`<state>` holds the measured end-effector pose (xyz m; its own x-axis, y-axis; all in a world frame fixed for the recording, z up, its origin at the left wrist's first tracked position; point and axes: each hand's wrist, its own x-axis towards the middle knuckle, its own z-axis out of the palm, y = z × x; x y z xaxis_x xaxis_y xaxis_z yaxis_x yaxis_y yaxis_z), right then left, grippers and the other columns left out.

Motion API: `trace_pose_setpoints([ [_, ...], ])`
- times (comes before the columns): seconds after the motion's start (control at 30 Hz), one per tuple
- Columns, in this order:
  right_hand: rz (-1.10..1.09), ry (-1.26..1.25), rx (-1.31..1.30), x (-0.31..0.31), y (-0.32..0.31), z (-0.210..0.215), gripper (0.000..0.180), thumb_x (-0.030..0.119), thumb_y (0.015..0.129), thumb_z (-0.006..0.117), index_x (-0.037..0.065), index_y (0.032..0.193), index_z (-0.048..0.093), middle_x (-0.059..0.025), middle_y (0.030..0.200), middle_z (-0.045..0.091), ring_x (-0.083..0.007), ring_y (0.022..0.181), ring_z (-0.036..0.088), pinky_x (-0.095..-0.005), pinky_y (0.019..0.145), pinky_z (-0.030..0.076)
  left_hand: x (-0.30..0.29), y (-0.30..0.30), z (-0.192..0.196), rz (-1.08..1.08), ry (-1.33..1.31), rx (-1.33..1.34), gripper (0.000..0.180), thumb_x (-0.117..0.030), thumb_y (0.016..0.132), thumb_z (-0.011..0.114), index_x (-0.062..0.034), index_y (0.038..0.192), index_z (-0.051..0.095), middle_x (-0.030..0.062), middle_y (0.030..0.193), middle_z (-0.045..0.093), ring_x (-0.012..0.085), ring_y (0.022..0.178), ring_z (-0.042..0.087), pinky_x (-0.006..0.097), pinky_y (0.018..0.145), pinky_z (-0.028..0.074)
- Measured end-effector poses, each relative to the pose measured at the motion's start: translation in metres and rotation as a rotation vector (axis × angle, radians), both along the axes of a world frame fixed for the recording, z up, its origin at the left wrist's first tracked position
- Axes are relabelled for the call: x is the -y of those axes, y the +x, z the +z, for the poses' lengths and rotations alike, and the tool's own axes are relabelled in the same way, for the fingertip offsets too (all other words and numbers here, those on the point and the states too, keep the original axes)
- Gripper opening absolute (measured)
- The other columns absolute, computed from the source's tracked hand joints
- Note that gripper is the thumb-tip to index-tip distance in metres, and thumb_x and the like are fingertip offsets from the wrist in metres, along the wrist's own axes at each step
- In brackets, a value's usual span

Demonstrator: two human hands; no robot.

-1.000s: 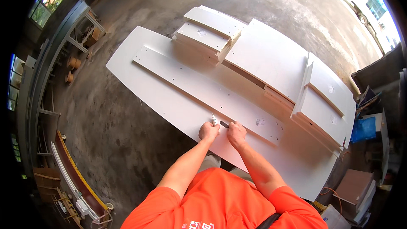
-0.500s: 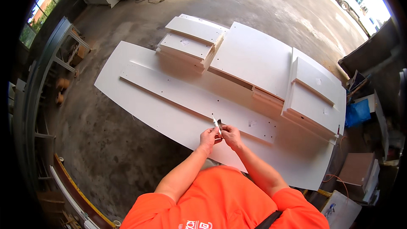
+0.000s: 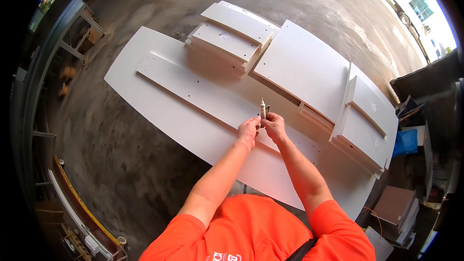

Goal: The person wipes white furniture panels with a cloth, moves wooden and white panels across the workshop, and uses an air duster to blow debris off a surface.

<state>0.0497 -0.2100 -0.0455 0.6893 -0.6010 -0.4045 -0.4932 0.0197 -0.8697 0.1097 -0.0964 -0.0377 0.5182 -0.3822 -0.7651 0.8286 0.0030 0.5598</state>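
Out in front of me, above the long narrow white panel (image 3: 174, 78), both my hands meet around a small white tube (image 3: 263, 109) with a pointed nozzle facing up. The fingers of my left hand (image 3: 248, 132) are closed at the tube's lower end. My right hand (image 3: 275, 127) is closed too, its thumb by the tube's base, and a small dark flat piece (image 3: 268, 109) sticks up from its fingers. What that piece is cannot be made out. The narrow panel has several dark holes and lies on a large white board (image 3: 126, 65).
Farther back on the board lie a stack of short white panels (image 3: 229, 38), a wide white panel (image 3: 302, 63) and another stack (image 3: 362, 116) at right. A metal frame (image 3: 67, 34) stands left. Brown boards (image 3: 394, 205) and a blue bag (image 3: 405, 142) are at right.
Both hands have moved forward and slightly right, away from my body, carrying the tube and dark piece. The tube now points more upright. The view has shifted a little.
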Motion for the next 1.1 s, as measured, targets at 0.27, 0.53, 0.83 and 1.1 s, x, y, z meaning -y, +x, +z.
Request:
trace_pose_setpoints([
  [0.27, 0.198, -0.966, -0.416, 0.082, 0.053, -0.037, 0.038, 0.024, 0.089, 0.064, 0.003, 0.120, 0.060, -0.0205, 0.120, 0.065, -0.0389, 0.109, 0.064, -0.0463, 0.093, 0.051, -0.169, -0.060, -0.041, 0.145, 0.575, 0.658, 0.042, -0.021, 0.089, 0.076, 0.0032, 0.117, 0.056, 0.0122, 0.111, 0.062, 0.0177, 0.101, 0.059, 0.032, 0.089, 0.050],
  [0.53, 0.692, -0.856, -0.373, -0.013, -0.001, 0.007, 0.129, 0.055, 0.054, 0.090, 0.008, 0.156, 0.026, -0.0199, 0.157, 0.030, -0.0386, 0.148, 0.024, -0.0502, 0.122, 0.022, -0.202, -0.077, -0.087, 0.193, 0.348, -0.093, 0.064, -0.026, 0.085, 0.082, 0.0050, 0.126, 0.046, 0.0215, 0.133, 0.053, 0.0308, 0.116, 0.058, 0.045, 0.096, 0.050],
  [0.83, 0.642, -0.879, -0.334, -0.064, -0.040, -0.003, 0.129, 0.069, 0.055, 0.083, 0.003, 0.153, 0.031, -0.0235, 0.154, 0.033, -0.0394, 0.145, 0.030, -0.0509, 0.119, 0.026, -0.226, -0.083, -0.122, 0.174, 0.223, 0.126, 0.038, -0.024, 0.092, 0.076, 0.0012, 0.109, 0.053, 0.0144, 0.111, 0.064, 0.0262, 0.096, 0.067, 0.046, 0.079, 0.062],
  [1.1, 0.301, -0.659, -0.563, 0.077, 0.010, -0.022, 0.134, 0.074, 0.061, 0.080, 0.003, 0.157, 0.021, -0.0195, 0.163, 0.022, -0.0337, 0.152, 0.019, -0.0436, 0.124, 0.017, -0.212, -0.078, -0.088, 0.080, 0.058, 0.190, 0.034, -0.025, 0.090, 0.078, 0.0013, 0.103, 0.059, 0.0127, 0.100, 0.067, 0.0222, 0.083, 0.069, 0.043, 0.068, 0.063],
])
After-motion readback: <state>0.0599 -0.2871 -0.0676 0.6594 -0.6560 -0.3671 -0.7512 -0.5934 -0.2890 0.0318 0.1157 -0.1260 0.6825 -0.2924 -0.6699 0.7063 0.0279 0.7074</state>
